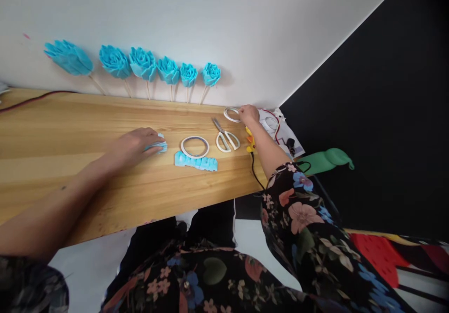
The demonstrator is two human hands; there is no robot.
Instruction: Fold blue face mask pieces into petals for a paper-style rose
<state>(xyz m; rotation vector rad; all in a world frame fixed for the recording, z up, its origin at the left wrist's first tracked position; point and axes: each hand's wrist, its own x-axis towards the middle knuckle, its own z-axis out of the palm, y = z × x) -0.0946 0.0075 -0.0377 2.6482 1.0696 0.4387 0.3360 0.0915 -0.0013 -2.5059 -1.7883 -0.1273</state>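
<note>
My left hand (140, 140) rests on the wooden table (70, 137), fingers closed over a small bundle of blue crepe paper (162, 146). Far back on the right, beside a white tape roll (232, 115), my right hand (249, 114) is closed with its fingers curled; whatever is in them is hidden. Between the hands lies another white-rimmed tape roll (183, 150), partly over a pleated strip of blue crepe paper (196, 162). Scissors (225, 137) with white handles lie nearer my right hand.
Several blue paper flowers (142, 64) on thin sticks lean against the white wall. Under my right forearm is a yellow object (249, 137) with a black cord (253, 165). Papers (291, 137) lie in the right corner. A green object (324, 160) sits beyond the table's right edge.
</note>
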